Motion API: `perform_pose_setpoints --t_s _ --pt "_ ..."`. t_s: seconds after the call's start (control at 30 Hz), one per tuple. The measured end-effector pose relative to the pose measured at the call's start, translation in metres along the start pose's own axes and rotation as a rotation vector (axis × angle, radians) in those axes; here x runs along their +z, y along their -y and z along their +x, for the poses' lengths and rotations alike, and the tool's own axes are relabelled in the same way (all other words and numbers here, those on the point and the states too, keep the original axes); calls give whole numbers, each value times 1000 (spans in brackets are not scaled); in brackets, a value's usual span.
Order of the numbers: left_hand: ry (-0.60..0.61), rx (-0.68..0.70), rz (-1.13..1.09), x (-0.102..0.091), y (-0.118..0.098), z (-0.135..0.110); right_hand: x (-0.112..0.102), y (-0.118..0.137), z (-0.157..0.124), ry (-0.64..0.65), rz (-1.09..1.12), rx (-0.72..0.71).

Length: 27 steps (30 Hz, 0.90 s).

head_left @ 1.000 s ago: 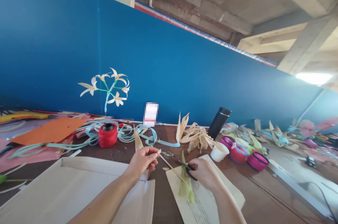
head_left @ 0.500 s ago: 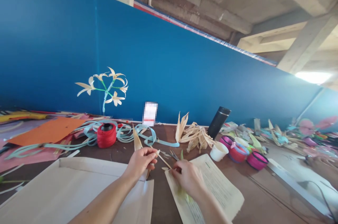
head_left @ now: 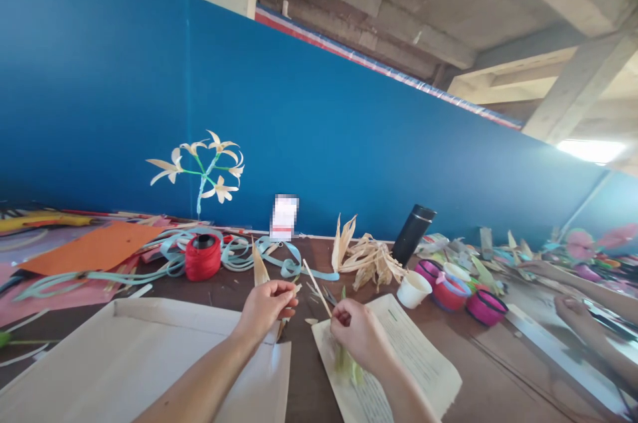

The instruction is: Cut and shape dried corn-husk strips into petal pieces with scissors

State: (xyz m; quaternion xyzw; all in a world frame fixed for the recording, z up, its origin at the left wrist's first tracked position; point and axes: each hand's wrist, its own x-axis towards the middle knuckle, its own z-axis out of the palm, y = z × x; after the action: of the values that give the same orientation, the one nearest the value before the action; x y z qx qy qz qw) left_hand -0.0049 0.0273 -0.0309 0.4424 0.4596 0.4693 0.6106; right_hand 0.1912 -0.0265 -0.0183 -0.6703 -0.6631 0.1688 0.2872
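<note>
My left hand (head_left: 266, 308) is closed in a pinch on a small pale husk piece (head_left: 294, 289) above the brown table. My right hand (head_left: 361, 336) is closed on a thin wooden stick (head_left: 316, 286), which slants up and to the left towards the left hand. Scissor tips (head_left: 329, 295) poke out just above the right hand. A green husk strip (head_left: 347, 370) lies under that hand on a printed sheet (head_left: 421, 356). The two hands are about a hand's width apart.
A large cream sheet (head_left: 124, 350) lies at front left. Behind it are a red spool (head_left: 203, 255), pale blue ribbon (head_left: 286, 267), dried husks (head_left: 369, 257), a black flask (head_left: 413, 233), a white cup (head_left: 413, 288) and pink tubs (head_left: 486, 306). Another person's hand (head_left: 573, 311) works at the right.
My right hand has moved left off the scissors' handles and now grips the stick, raising its tip. The left hand has barely moved. Another person's hands have come in at the right.
</note>
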Motion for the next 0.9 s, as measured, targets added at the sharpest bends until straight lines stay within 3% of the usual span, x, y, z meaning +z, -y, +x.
perform_pose_setpoints --t_s 0.2,0.37,0.67,0.77,0.9 --pt "10 -6 -7 -1 -2 -3 -1 5 0 247 644 19" --pt "11 -37 -5 2 -6 -7 8 19 -5 341 865 -20" --pt "44 -79 -66 12 -8 -12 23 25 -9 378 941 6" --pt "38 -84 -55 13 -12 -16 24 28 -9 278 872 25" --pt "49 -93 -41 13 -15 -18 29 30 -8 99 617 -117"
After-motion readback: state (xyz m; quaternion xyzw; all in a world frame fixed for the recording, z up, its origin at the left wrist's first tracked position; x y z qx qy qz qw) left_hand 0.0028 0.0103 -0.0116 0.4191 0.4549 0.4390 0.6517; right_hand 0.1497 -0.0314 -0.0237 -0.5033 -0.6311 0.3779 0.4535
